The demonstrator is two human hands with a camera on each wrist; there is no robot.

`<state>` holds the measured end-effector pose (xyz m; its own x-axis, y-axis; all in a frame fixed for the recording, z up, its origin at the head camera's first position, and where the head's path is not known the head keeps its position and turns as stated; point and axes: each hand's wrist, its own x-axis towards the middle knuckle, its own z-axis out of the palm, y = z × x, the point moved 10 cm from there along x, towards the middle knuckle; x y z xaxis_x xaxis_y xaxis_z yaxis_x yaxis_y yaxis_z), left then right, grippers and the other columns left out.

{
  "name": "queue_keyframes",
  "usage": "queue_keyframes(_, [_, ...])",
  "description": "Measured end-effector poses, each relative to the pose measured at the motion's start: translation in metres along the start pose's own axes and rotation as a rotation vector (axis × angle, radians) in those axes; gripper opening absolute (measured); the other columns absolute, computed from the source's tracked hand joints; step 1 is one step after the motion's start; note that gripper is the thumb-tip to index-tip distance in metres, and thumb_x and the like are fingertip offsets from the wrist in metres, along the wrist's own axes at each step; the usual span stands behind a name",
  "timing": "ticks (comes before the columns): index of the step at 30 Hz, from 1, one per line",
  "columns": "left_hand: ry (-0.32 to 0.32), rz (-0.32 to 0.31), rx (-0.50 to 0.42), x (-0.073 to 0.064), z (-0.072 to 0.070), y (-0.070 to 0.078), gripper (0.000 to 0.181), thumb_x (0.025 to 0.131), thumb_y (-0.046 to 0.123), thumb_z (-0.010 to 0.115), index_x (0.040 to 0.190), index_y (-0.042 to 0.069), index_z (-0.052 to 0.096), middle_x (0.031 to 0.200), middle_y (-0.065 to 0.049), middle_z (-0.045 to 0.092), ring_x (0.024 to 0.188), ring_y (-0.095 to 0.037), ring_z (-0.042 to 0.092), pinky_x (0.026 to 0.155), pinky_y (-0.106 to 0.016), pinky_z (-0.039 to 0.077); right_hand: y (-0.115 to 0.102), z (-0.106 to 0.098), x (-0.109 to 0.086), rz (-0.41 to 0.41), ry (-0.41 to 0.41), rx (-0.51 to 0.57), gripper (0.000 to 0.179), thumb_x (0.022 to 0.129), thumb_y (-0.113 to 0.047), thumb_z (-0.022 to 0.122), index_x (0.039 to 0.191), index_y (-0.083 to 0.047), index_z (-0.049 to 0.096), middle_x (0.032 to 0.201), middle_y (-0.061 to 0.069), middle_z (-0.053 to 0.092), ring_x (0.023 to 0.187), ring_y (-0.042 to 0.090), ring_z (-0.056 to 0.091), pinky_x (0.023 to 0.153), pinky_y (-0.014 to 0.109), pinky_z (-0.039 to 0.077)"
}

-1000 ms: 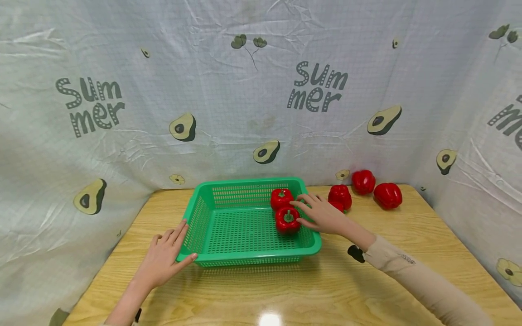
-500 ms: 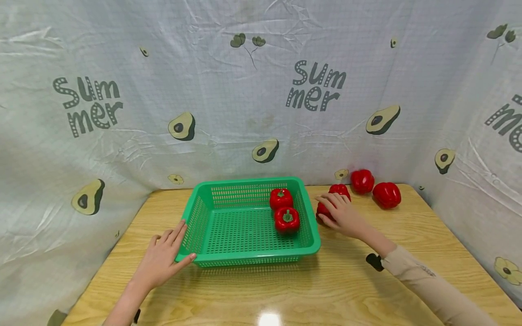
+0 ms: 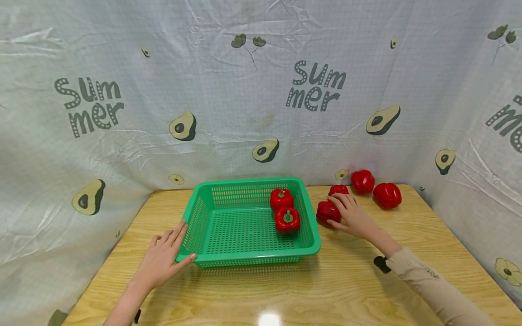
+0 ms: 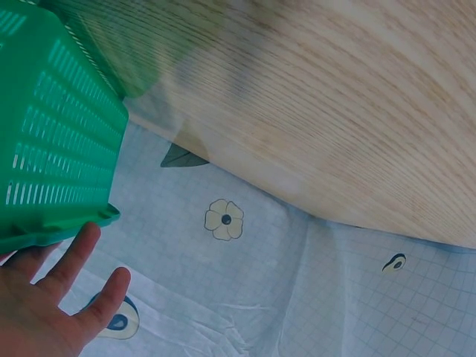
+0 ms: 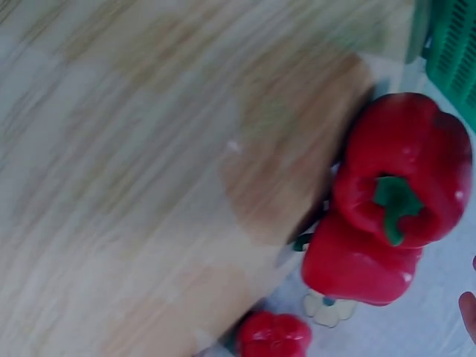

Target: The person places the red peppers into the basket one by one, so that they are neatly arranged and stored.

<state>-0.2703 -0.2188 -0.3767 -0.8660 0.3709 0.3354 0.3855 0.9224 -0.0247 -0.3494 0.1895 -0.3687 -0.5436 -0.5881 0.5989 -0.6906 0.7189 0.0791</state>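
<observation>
My left hand [image 3: 165, 256] rests on the left front corner of a green plastic basket [image 3: 248, 256], fingers spread along its rim; the left wrist view shows those fingers [image 4: 71, 271] stretched out against the basket's edge. Inside the basket, at its right end, are two red bell peppers, a back one [image 3: 281, 199] and a front one [image 3: 287, 221]. Just outside the right wall a red bell pepper [image 3: 327, 213] lies on the table. My right hand [image 3: 355, 219] is at its right side, fingers loosely bent and spread. At the right wrist view's edge, fingertips [image 5: 468, 312] show apart from the peppers.
Behind the right hand lies another red bell pepper [image 3: 338, 189], partly hidden. Two more bell peppers, one at the back [image 3: 363, 182] and one farther right [image 3: 387, 195], sit near the table's back edge. A printed cloth [image 3: 228, 113] hangs around the wooden table [image 3: 228, 299].
My right hand has moved right from over the basket's peppers to the pepper outside, then slightly farther right, uncovering more of it. The left hand and basket stay in place.
</observation>
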Motion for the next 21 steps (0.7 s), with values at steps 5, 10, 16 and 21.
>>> queue_keyframes(5, [0.003,-0.001,0.002,0.000,-0.002,0.001,0.078,0.083,0.055,0.050,0.136,0.000,0.035,0.141,-0.016,0.035,0.114,-0.033,0.046,0.087,-0.056,0.033,0.009,0.010,-0.006,0.026,-0.058,-0.025,0.078,0.062,-0.032,0.079,0.124,0.001,0.044,0.121,0.020,0.045,0.108,0.035,0.042,0.085,0.052,0.034])
queue_keyframes(10, [0.003,-0.001,0.004,0.000,-0.004,0.002,0.078,0.082,0.055,0.049,0.136,0.000,0.035,0.141,-0.015,0.035,0.114,-0.033,0.046,0.087,-0.055,0.033,0.017,0.020,-0.012,0.049,-0.115,-0.041,0.085,0.060,-0.039,0.079,0.126,-0.001,0.042,0.125,0.019,0.042,0.110,0.035,0.040,0.087,0.054,0.032])
queue_keyframes(16, [0.004,0.001,0.002,0.001,-0.003,0.001,0.078,0.082,0.055,0.050,0.135,0.000,0.036,0.141,-0.015,0.035,0.113,-0.033,0.047,0.087,-0.056,0.034,0.022,0.028,-0.018,0.053,-0.154,-0.053,0.090,0.057,-0.044,0.080,0.128,-0.006,0.041,0.124,0.018,0.043,0.110,0.035,0.040,0.085,0.053,0.033])
queue_keyframes(21, [-0.003,-0.004,-0.005,0.000,-0.001,-0.001,0.077,0.082,0.054,0.051,0.136,0.000,0.035,0.142,-0.016,0.034,0.114,-0.034,0.047,0.087,-0.058,0.033,0.026,0.038,-0.022,0.073,-0.210,-0.048,0.090,0.057,-0.045,0.079,0.129,-0.009,0.037,0.124,0.017,0.040,0.112,0.032,0.038,0.085,0.050,0.032])
